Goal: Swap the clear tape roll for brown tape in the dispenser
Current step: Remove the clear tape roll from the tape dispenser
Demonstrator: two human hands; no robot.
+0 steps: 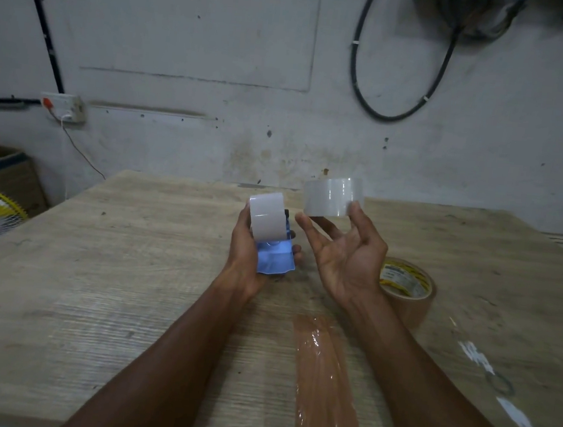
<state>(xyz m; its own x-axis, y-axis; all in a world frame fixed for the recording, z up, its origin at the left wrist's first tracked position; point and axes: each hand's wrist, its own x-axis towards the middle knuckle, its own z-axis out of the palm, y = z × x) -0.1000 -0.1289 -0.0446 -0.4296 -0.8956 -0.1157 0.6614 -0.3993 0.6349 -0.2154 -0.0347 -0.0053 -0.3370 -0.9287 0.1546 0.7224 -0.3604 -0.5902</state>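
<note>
Wooden table (130,267); clear tape roll (331,197) at right hand (345,254) fingertips.

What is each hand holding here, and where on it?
Left hand wraps the blue dispenser's body; right hand's fingertips hold the clear tape roll by its rim.

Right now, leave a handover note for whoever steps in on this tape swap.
Left hand: grip closed on the blue dispenser, a whitish roll on top of it.
Right hand: fingertips hold a clear tape roll above the table.
Brown tape roll lies on the table, beside the right wrist.
Done: unclear.
Left: set clear roll down, load brown.
</note>
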